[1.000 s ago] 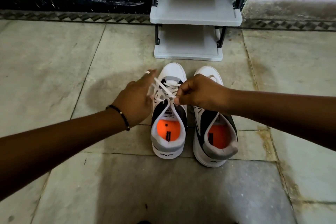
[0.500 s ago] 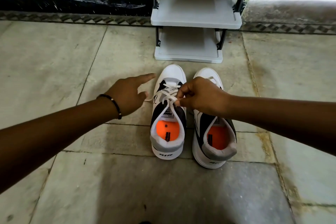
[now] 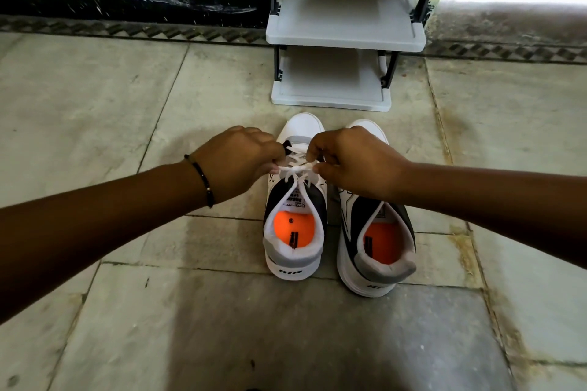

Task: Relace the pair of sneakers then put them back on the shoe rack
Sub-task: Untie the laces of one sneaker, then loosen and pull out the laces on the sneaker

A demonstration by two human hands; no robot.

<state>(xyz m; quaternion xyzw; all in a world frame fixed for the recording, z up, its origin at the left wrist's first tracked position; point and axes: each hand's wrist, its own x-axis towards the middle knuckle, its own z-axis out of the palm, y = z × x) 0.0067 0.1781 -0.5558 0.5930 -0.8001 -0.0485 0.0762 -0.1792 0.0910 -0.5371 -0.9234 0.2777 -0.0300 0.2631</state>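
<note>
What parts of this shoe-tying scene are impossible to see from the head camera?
- Right sneaker: its laces are hidden under the right hand.
- Left sneaker: the knot in the white lace is partly covered by the left hand and the right hand.
- Shoe rack: cut off by the top edge, so its height is unknown.
- Tongue label and heel lettering: too small to read.
</note>
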